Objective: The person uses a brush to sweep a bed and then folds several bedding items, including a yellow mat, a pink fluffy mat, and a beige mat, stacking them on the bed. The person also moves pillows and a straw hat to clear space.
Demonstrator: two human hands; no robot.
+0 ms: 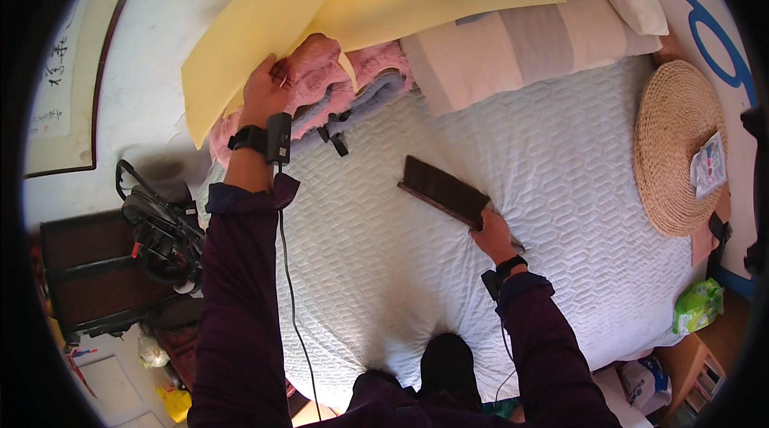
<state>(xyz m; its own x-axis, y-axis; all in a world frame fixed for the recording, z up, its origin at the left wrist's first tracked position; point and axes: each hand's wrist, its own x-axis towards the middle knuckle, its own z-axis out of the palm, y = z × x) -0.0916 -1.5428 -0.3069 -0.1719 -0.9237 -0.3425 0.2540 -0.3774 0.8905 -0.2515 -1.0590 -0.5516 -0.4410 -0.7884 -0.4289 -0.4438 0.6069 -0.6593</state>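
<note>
My right hand [494, 236] grips the handle of a bed brush with dark bristles [444, 191]. The brush lies over the pale quilted bed cover [360, 236], its bristle side turned away from me. At the upper left, my left hand [267, 91] reaches to a folded pink fluffy blanket [315, 70], its fingers bent against the pile. Whether those fingers pinch the cloth cannot be seen. A large yellow sheet [240, 61] leans over the blanket, close to that hand. Grey-blue fabric with dark straps [339, 143] shows under the pink pile.
Along the far side lies a folded striped quilt [510, 43]. A round woven straw mat [673, 146] with a small packet [709, 167] on it is at the right. A folded stroller [162, 230] stands left of the bed. Cables run from both wrists, and my knees press the bed.
</note>
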